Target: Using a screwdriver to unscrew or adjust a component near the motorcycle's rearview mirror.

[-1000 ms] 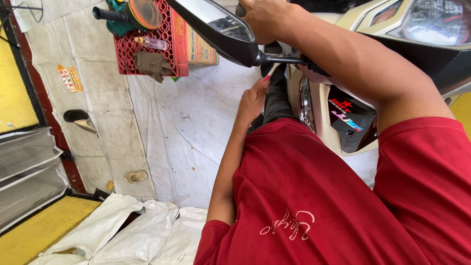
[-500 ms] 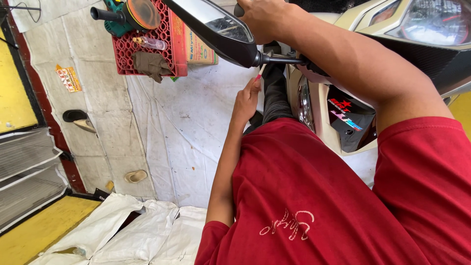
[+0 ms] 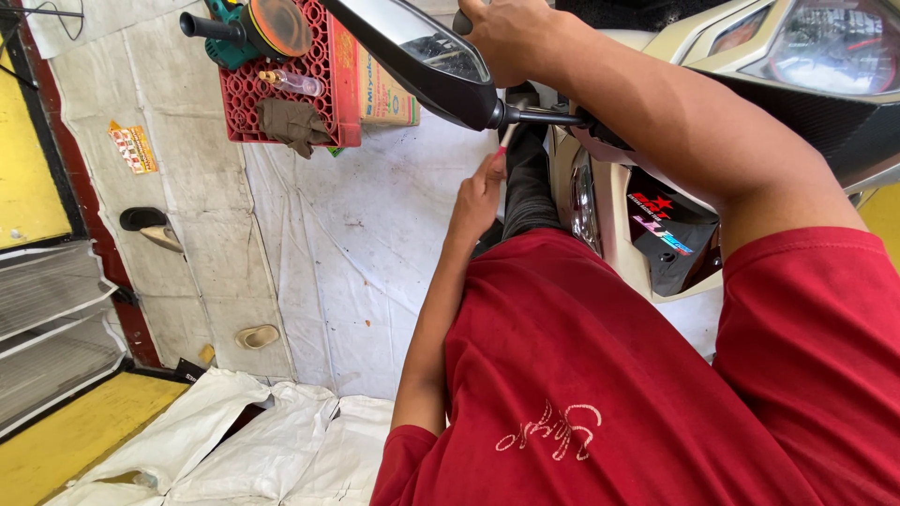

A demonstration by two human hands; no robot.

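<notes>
Workshop floor under white sheeting (image 3: 356,244), yellow paint at the edges, seen from above over a red shirt (image 3: 600,375). Nearest the camera, bunched white sacks (image 3: 253,450) lie on the floor.

Left hand (image 3: 478,192) reaches up beside the scooter (image 3: 675,56), fingers closed on a thin tool with a red-and-white handle (image 3: 504,141); its tip points at the foot of the mirror stalk (image 3: 544,116). The tip itself is hidden.

Right hand (image 3: 511,33) is clamped around the handlebar end, just above the black mirror (image 3: 422,56). Hands apart, one above the other.

Mirror remains mounted on its stalk; work at the joint looks under way, not finished, though I cannot tell loosening from tightening.

Farther off: red crate (image 3: 281,94) holding a green polisher (image 3: 244,23), a small bottle and a brown rag (image 3: 292,124); cardboard box (image 3: 384,94) beside it.
</notes>
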